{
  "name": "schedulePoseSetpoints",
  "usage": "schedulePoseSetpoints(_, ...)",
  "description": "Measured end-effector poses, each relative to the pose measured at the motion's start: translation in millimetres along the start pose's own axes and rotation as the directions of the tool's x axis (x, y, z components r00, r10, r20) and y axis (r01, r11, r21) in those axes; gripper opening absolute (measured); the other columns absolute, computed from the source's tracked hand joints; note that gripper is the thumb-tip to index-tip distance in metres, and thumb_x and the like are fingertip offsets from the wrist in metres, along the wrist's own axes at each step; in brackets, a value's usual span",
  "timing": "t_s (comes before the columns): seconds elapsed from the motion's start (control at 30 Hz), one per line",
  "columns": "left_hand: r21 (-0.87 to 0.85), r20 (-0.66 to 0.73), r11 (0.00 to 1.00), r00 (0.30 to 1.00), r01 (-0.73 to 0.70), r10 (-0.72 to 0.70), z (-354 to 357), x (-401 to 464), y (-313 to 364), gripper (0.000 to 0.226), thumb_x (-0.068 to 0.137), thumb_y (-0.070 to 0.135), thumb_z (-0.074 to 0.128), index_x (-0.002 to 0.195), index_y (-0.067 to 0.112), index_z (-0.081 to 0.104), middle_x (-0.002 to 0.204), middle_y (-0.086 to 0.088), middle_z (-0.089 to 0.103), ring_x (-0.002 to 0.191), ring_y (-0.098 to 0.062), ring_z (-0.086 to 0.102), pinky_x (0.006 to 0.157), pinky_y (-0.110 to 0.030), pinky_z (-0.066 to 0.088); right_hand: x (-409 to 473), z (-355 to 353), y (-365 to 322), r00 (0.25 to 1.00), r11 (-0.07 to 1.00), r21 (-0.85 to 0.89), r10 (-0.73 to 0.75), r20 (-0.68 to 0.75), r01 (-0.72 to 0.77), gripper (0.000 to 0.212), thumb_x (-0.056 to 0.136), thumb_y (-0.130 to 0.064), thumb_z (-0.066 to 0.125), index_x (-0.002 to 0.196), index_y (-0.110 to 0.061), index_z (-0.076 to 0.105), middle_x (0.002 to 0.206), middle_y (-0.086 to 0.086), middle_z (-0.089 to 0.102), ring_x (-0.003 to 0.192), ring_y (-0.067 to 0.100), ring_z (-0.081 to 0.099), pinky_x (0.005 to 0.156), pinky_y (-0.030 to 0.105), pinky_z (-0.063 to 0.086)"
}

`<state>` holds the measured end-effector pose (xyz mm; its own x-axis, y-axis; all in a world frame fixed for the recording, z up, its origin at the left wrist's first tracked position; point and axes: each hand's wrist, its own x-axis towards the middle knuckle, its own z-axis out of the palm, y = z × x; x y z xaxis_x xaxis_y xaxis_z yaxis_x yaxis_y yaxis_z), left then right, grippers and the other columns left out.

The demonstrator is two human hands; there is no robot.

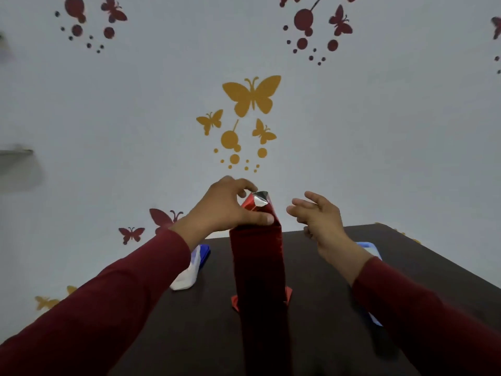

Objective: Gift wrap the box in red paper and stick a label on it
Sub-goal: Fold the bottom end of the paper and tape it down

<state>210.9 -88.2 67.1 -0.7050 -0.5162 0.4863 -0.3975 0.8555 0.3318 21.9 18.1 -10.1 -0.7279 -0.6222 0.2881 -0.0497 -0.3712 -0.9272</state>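
Left hand (230, 207) grips the top of the red-wrapped box (259, 267), thumb pressing its near face (silver underside showing at the fold). Right hand (317, 215) hovers beside, fingers spread, holding nothing. Box stands upright on the dark table (325, 308); butterfly-decal wall (252, 96) behind.

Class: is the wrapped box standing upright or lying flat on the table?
Upright: the red-wrapped box stands on end on the table, left hand gripping its top.

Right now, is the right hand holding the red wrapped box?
No, the right hand hovers open beside the red wrapped box; only the left hand holds its top.
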Motion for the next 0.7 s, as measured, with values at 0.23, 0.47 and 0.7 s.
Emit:
schedulePoseSetpoints(0.23,-0.172,0.014,0.984,0.998,-0.052,0.055,9,2,-21,0.024,0.083,0.029,0.083,0.107,0.029,0.078,0.087,0.012,0.076,0.084,0.0,0.069,0.073,-0.011,0.044,19,33,11,0.999,0.987,-0.154,0.031,-0.024,-0.034,0.083,0.078,-0.016,0.084,0.15,-0.023,0.043,0.123,-0.009,0.066,0.113,0.018,0.067,0.107,0.047,0.051)
schedulePoseSetpoints(0.47,-0.432,-0.172,0.902,0.983,-0.02,-0.06,15,5,-19,0.009,0.095,0.033,0.069,0.101,0.036,0.075,0.084,0.011,0.076,0.08,0.003,0.068,0.066,-0.002,0.046,24,34,14,0.998,0.976,-0.208,0.06,0.005,-0.057,0.087,0.076,-0.013,0.088,0.15,-0.019,0.043,0.134,-0.001,0.064,0.119,0.023,0.065,0.106,0.048,0.052)
schedulePoseSetpoints(0.7,-0.647,0.077,0.705,0.945,0.29,-0.317,39,20,-17,0.011,0.087,0.035,0.079,0.095,0.027,0.081,0.097,0.016,0.074,0.097,-0.005,0.067,0.077,-0.02,0.05,25,36,13,0.995,0.958,-0.274,0.096,0.032,-0.084,0.092,0.076,-0.01,0.086,0.154,-0.017,0.038,0.139,0.001,0.061,0.122,0.024,0.063,0.091,0.037,0.052)
